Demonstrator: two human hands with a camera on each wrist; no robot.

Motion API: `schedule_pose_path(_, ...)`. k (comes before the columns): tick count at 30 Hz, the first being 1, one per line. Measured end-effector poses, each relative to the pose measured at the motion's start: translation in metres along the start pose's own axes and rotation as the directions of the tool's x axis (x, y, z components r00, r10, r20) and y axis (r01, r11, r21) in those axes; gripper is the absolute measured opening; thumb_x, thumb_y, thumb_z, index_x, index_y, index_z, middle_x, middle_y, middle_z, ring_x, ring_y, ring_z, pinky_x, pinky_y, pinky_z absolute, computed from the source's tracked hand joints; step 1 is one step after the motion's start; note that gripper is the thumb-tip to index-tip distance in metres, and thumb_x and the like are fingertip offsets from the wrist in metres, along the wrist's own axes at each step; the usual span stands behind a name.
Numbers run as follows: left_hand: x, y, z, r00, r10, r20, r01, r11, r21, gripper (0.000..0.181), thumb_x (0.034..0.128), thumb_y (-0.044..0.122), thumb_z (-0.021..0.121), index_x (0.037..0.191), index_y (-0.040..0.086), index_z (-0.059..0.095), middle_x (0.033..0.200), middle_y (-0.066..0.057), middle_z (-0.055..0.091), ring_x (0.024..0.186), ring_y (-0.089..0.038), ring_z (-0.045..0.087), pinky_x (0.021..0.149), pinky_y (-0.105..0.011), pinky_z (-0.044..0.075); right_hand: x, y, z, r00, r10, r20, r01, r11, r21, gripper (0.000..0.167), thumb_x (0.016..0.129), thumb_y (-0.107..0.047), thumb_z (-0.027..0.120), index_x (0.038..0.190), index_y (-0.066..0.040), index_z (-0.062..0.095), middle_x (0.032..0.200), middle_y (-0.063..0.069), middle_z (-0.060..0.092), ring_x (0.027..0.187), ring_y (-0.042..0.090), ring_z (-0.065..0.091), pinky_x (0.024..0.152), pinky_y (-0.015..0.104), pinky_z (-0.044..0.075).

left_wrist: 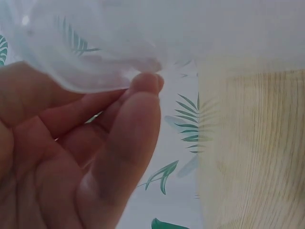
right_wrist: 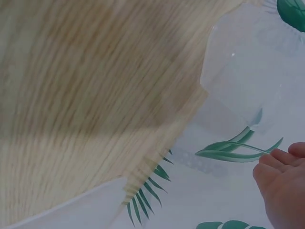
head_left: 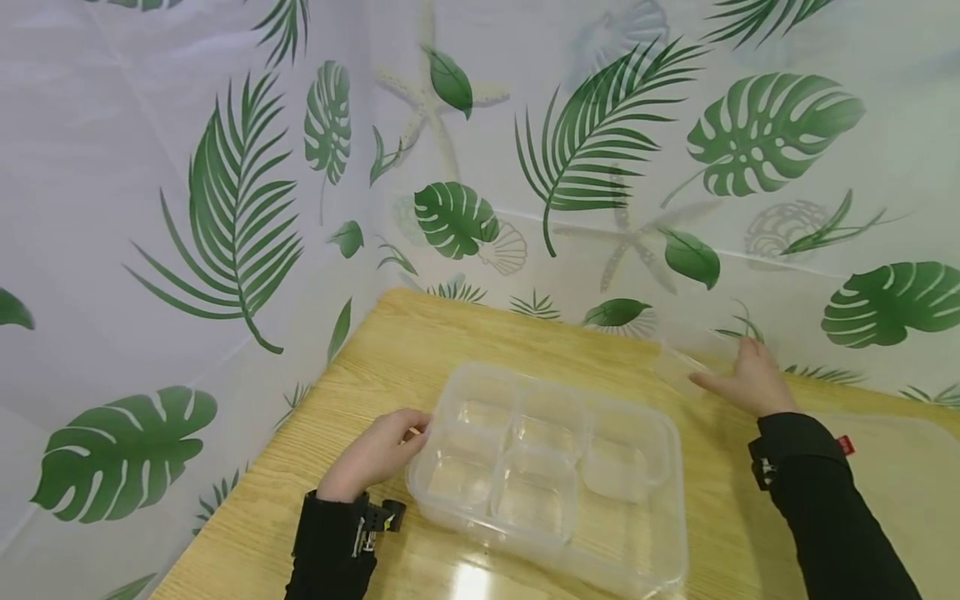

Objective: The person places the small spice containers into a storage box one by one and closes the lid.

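Note:
A large clear plastic container (head_left: 600, 554) lies on the wooden table, holding several small clear boxes (head_left: 536, 496); its front right section shows bare floor. At its left edge, my left hand (head_left: 378, 454) has thumb and fingertips on the rim; the left wrist view shows the hand (left_wrist: 90, 148) pinching the translucent edge (left_wrist: 76, 81). Beyond the container's back right corner, my right hand (head_left: 750, 379) holds another small clear box (head_left: 686, 358) between thumb and fingers. In the right wrist view that box (right_wrist: 243, 67) appears beyond the hand (right_wrist: 286, 186), with the thumb out of sight.
A flat translucent lid-like piece (head_left: 900, 467) lies on the table at the right, partly behind my right sleeve. Leaf-patterned sheeting (head_left: 465, 133) stands along the back and left edges of the wooden table (head_left: 300, 475).

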State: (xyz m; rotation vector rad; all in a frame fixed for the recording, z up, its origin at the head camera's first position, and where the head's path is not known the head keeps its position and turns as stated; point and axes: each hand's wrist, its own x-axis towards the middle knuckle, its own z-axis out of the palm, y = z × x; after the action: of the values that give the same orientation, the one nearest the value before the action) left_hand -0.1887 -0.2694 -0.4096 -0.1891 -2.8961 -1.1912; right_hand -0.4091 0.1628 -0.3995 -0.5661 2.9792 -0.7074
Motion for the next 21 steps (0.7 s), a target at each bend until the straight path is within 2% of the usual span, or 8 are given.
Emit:
schedule_pose_path(6, 0.000, 0.001, -0.002, 1.000, -0.011, 0.012, 0.011, 1.000, -0.009, 0.028, 0.0925, 0.010, 0.046, 0.117, -0.001, 0.055, 0.112, -0.013, 0.055, 0.091, -0.021, 0.055, 0.073, -0.031, 0.047, 0.007, 0.004, 0.003, 0.999, 0.021, 0.043, -0.022, 0.999, 0.032, 0.104, 0.080, -0.050, 0.057, 0.130, 0.023, 0.001, 0.123, 0.048, 0.010, 0.111, 0.060, 0.015, 0.086, 0.063, 0.023)
schedule_pose_path(13, 0.000, 0.002, -0.003, 1.000, -0.019, 0.012, 0.019, 1.000, 0.005, 0.029, 0.0931, 0.011, 0.046, 0.119, 0.000, 0.054, 0.112, -0.012, 0.055, 0.092, -0.021, 0.055, 0.074, -0.032, 0.047, 0.012, 0.009, 0.004, 0.998, 0.027, 0.049, -0.029, 0.998, 0.050, 0.103, 0.081, -0.049, 0.055, 0.130, 0.022, -0.002, 0.123, 0.049, 0.006, 0.110, 0.060, 0.014, 0.085, 0.064, 0.022)
schedule_pose_path(21, -0.001, 0.001, -0.002, 1.000, -0.013, 0.003, 0.013, 1.000, 0.024, 0.028, 0.0926, 0.011, 0.047, 0.116, 0.000, 0.056, 0.110, -0.013, 0.056, 0.092, -0.021, 0.055, 0.073, -0.032, 0.047, 0.018, 0.015, 0.006, 0.992, 0.022, 0.124, -0.029, 0.998, 0.052, 0.106, 0.081, -0.052, 0.054, 0.130, 0.021, -0.005, 0.125, 0.048, 0.005, 0.111, 0.060, 0.013, 0.086, 0.064, 0.022)
